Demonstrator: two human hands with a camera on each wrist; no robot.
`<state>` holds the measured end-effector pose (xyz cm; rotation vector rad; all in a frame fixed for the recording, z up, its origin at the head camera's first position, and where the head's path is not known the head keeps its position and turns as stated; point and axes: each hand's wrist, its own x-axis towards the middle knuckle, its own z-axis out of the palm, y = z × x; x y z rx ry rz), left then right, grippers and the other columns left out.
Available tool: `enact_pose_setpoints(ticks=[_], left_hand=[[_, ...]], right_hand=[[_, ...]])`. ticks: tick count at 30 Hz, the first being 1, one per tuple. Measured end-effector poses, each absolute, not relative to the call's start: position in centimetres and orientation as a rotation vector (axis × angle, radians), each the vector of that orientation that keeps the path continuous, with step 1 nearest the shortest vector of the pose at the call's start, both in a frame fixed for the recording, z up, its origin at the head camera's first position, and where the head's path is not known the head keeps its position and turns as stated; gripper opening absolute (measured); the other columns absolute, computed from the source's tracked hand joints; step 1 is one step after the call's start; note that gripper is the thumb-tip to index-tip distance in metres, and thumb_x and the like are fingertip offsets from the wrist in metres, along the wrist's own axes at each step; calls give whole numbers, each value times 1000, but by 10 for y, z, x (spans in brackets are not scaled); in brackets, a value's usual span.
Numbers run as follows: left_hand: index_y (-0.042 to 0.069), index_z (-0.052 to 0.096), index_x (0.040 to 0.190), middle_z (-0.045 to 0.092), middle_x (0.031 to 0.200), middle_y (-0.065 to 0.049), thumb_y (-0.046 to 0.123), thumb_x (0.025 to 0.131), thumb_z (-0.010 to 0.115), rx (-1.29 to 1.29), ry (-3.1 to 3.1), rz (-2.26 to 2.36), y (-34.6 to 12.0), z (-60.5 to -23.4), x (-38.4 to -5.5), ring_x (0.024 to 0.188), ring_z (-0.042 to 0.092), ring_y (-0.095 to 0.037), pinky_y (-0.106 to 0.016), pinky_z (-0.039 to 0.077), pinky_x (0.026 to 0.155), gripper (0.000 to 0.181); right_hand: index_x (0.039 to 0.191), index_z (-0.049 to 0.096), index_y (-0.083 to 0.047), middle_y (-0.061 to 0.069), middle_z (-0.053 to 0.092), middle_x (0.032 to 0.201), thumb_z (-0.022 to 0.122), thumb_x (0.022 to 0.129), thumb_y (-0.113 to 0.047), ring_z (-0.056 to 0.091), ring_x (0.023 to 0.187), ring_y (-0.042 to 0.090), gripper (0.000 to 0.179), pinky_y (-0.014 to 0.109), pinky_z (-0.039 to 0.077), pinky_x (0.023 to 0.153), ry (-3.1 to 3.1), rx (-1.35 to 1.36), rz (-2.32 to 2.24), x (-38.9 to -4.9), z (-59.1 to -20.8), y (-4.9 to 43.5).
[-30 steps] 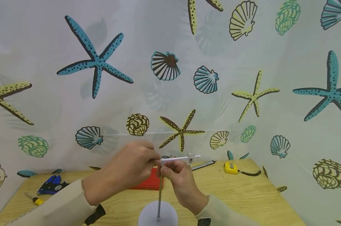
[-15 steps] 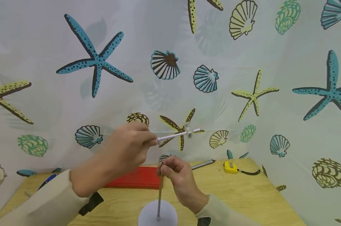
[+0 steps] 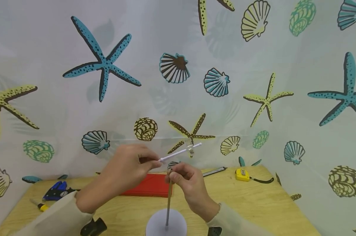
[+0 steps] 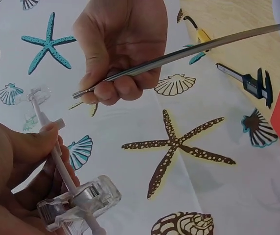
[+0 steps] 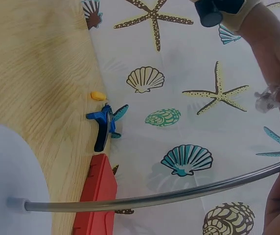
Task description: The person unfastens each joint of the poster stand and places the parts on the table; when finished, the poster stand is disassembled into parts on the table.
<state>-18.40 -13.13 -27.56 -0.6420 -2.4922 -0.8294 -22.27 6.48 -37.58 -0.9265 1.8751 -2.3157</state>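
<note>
My left hand (image 3: 133,164) pinches a thin white crossbar (image 3: 175,154) near its middle. Clear plastic clips (image 4: 98,193) sit toward both ends of that bar, and a short white stub (image 4: 58,124) sticks out at its centre, next to the thumb. Lower down, my right hand (image 3: 191,188) grips the upper part of a slim metal rod (image 3: 168,206) between thumb and fingers. The rod rises from a round white base (image 3: 154,226) on the table. In the left wrist view the rod's bare tip (image 4: 82,93) pokes past the right fingers, apart from the crossbar.
Behind the rod lies a red case (image 3: 151,185), with a caliper (image 3: 214,171) and a yellow tape measure (image 3: 241,174) to its right. Blue-handled pliers (image 3: 56,190) and a yellow-handled tool (image 3: 43,207) are at the left. A patterned curtain (image 3: 166,105) hangs behind the table.
The crossbar was at the rod's top a second ago. My left hand lifted it off and up, then lowered it slightly, now tilted more. The right hand stays on the rod.
</note>
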Motion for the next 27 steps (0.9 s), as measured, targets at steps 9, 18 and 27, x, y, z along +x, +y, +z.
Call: enact_pose_setpoints(ticks=[9,18,27], left_hand=[[21,82,88,76,85,5,23,87,80,-318,-2651,-1192,-139,-297,-185,74,62,-14,-30,50,62,3],[16,82,94,78,93,-3,24,85,82,-171,-2643,-1402,-151,-330,-187,72,64,-13,-27,53,57,11],[11,80,95,75,81,0,28,84,82,28,-2718,-1497,-161,-358,-189,69,64,-15,-30,52,63,20]], right_hand=[[106,53,23,-16,72,92,65,99,-12,70,85,0,38,21,56,81,1954,-975,-2296,-223,-376,66],[105,58,18,-14,72,95,67,98,-18,71,88,0,37,21,58,84,2021,-1031,-2268,-222,-377,67],[105,58,18,-14,71,97,64,99,-14,71,89,-1,33,21,59,84,2037,-1080,-2262,-221,-376,66]])
